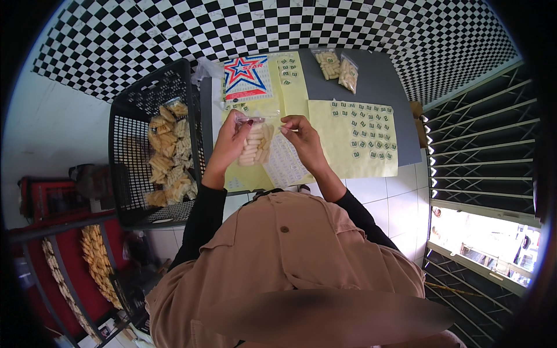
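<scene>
A clear plastic bag (pixel 255 143) of pale, finger-shaped snacks hangs over the near left part of the table. My left hand (pixel 231 144) grips it by its upper left side, thumb across the front. Beside the bag's upper right edge is my right hand (pixel 304 141), thumb and fingertips pinched together; a small whitish bit shows at the tips, too small to name. Under the hands lie yellow backing sheets (pixel 296 98) and a whitish sheet of small printed labels (pixel 285 164). To the right, another yellow sheet (pixel 342 156) carries several round, dark-printed stickers.
Two filled snack bags (pixel 328 65) (pixel 348 74) lie at the back of the dark grey table (pixel 377 75). A white packet with a red and blue star (pixel 246 87) rests at back left. Left of the table stands a black crate (pixel 129 145) holding several snack bags (pixel 165 145).
</scene>
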Tool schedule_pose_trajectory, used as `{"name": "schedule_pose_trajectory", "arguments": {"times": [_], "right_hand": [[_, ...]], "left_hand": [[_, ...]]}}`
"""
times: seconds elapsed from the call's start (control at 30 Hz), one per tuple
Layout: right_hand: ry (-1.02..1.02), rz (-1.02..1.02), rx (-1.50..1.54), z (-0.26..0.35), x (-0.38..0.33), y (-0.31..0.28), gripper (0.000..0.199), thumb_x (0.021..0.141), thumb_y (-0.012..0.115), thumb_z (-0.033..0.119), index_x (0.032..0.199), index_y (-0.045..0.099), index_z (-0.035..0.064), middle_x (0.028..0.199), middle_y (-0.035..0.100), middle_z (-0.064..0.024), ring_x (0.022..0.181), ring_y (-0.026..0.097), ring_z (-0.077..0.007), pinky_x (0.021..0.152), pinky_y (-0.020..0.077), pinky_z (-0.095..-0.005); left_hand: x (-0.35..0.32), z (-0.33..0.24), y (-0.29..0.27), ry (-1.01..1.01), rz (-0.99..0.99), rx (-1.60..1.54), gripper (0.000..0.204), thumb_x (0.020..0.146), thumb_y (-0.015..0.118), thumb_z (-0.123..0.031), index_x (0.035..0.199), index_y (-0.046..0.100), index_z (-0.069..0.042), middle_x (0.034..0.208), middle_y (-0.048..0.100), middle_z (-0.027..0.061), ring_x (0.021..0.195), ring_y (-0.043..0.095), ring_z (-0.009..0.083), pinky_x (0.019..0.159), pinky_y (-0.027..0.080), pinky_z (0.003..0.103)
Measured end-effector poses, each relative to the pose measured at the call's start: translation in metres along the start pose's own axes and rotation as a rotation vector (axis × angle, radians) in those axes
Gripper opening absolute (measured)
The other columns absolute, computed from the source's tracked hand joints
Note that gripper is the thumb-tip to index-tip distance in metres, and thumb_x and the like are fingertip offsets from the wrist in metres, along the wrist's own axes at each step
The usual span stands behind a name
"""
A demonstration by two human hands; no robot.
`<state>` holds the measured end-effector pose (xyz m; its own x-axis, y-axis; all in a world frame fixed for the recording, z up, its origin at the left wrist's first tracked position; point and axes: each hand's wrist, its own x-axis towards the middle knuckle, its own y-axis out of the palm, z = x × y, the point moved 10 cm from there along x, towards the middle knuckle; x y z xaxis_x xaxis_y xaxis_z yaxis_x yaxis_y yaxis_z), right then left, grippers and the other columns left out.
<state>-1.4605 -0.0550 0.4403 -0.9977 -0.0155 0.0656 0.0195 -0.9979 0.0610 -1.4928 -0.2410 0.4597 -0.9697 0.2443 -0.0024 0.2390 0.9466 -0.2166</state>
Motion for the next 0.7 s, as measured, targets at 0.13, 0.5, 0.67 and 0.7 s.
{"name": "schedule_pose_trajectory", "arguments": {"times": [0.13,0.5,0.67,0.7], "right_hand": [[-0.024,-0.027,-0.031,0.007,0.003,0.0,0.016,0.09,0.063,0.009,0.1,0.053,0.0013,0.114,0.058,-0.0111,0.093,0.058,-0.016,0.08,0.0489,-0.0301],[-0.057,-0.127,-0.085,0.008,-0.002,-0.018,0.014,0.09,0.062,0.008,0.097,0.055,-0.0006,0.099,0.061,-0.0093,0.086,0.059,-0.015,0.076,0.0485,-0.0295],[-0.044,-0.181,-0.097,0.009,-0.007,-0.029,0.013,0.089,0.063,0.008,0.095,0.057,-0.0013,0.088,0.063,-0.0075,0.079,0.06,-0.0142,0.073,0.0484,-0.0281],[-0.043,-0.189,-0.105,0.008,-0.007,-0.031,0.013,0.088,0.064,0.008,0.095,0.058,-0.0013,0.087,0.063,-0.0074,0.078,0.06,-0.014,0.072,0.0484,-0.0281]], "left_hand": [[-0.008,-0.02,0.016,0.005,-0.071,-0.156,0.006,0.095,0.05,-0.005,0.1,0.045,-0.004,0.082,0.055,0.0018,0.068,0.047,0.0047,0.058,0.039,0.022],[-0.013,-0.023,0.038,0.08,-0.077,-0.141,0.007,0.095,0.051,-0.006,0.097,0.044,-0.005,0.079,0.052,0.0005,0.065,0.046,0.0046,0.055,0.039,0.022],[-0.011,-0.018,0.05,0.059,-0.034,-0.195,0.007,0.095,0.051,-0.006,0.096,0.044,-0.005,0.078,0.051,-0.0005,0.063,0.046,0.003,0.052,0.037,0.022],[-0.011,-0.019,0.051,0.066,-0.037,-0.182,0.007,0.095,0.051,-0.007,0.096,0.044,-0.005,0.077,0.051,-0.0005,0.062,0.045,0.0027,0.051,0.036,0.022]]}}
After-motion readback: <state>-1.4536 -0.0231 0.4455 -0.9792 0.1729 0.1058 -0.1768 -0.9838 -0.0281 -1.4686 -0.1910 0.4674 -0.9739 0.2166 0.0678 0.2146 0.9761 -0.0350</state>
